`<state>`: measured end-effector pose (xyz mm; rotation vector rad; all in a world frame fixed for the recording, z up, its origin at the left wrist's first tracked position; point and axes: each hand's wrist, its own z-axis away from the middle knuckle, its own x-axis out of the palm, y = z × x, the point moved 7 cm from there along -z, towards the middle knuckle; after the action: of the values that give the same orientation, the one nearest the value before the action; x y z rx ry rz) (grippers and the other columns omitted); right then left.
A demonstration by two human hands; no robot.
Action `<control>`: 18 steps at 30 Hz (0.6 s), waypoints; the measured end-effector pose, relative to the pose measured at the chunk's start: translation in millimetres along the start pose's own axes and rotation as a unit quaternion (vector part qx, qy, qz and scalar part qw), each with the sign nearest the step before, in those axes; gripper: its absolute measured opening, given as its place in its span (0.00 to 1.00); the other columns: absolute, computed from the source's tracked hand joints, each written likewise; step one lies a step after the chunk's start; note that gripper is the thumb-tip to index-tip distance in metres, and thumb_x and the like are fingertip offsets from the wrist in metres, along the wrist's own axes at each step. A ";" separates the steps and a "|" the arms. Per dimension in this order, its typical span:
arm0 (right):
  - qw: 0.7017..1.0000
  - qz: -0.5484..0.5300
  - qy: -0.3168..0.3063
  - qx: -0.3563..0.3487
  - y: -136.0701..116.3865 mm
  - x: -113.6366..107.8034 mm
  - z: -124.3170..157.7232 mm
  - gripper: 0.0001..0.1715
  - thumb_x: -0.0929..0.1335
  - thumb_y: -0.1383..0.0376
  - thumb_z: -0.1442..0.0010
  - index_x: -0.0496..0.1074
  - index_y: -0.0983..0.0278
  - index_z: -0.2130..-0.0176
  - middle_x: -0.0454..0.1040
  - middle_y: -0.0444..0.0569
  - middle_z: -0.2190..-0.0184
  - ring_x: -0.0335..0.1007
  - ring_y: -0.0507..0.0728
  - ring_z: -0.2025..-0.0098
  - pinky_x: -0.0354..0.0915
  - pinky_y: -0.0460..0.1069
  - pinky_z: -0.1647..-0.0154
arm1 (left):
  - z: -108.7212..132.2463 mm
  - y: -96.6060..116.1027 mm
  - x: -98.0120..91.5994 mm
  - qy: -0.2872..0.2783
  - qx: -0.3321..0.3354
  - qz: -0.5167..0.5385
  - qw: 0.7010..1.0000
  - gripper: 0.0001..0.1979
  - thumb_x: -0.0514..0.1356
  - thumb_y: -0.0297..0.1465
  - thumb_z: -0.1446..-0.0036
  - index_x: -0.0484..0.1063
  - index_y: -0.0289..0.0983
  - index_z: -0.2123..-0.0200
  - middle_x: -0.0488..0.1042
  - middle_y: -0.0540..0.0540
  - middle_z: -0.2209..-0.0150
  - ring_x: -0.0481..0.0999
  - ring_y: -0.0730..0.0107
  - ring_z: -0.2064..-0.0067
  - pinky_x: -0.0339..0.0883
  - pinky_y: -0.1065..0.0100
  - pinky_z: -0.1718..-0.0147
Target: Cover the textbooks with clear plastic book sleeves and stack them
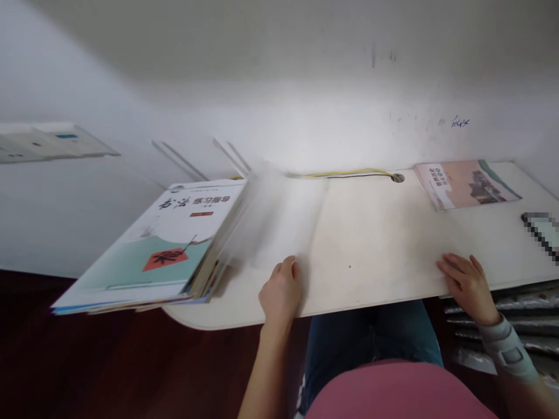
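A blurred, whitish see-through sheet [279,224] stretches over the desk beside the book stack, its lower right corner at my left hand [280,291]. The fingers of that hand are curled closed at the sheet's edge. My right hand [469,285], with a grey band on the wrist, is near the desk's front edge, fingers extended and apart, holding nothing. To the left stands a stack of books; its top book [174,233] has a white and green cover with a red square. A thin pink-covered book [469,185] lies at the back right.
The white desk [371,244] has a rounded left corner. A yellow cable [349,173] runs along the wall to a round hole [397,178]. A pixelated dark-edged object [544,233] is at the right. Wrapped items [524,314] lie below the desk. Sockets [52,142] sit on the left wall.
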<state>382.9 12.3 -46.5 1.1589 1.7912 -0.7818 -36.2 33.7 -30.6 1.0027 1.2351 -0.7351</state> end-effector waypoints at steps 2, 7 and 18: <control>1.000 -0.005 -0.005 -0.003 -1.5 -2.3 0.0 0.17 0.62 0.67 0.39 0.73 0.60 0.53 0.74 0.53 0.50 0.70 0.61 0.48 0.58 0.65 0.44 | -0.5 -1.2 3.5 -0.002 -0.002 -0.002 1.000 0.21 0.43 0.36 0.35 0.67 0.39 0.46 0.73 0.38 0.48 0.77 0.55 0.60 0.66 0.60 0.66; 0.999 0.012 -0.021 -0.022 -4.3 -12.7 -7.3 0.17 0.65 0.56 0.39 0.72 0.58 0.52 0.74 0.54 0.49 0.69 0.65 0.47 0.55 0.65 0.41 | 2.1 -0.9 -2.0 0.015 0.001 -0.009 1.000 0.21 0.44 0.38 0.35 0.67 0.39 0.46 0.74 0.39 0.52 0.76 0.59 0.63 0.63 0.64 0.70; 0.977 -0.140 0.136 -0.082 -58.3 -34.3 -68.2 0.12 0.65 0.64 0.38 0.73 0.60 0.55 0.78 0.51 0.59 0.75 0.58 0.58 0.62 0.61 0.44 | -50.2 -53.5 -134.6 0.246 0.035 -0.066 0.966 0.21 0.46 0.32 0.37 0.67 0.33 0.45 0.69 0.36 0.46 0.67 0.54 0.45 0.61 0.59 0.48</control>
<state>315.1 33.6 18.0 0.9514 2.2380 -0.6394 -132.1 49.2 88.1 1.2135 1.7275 -0.6550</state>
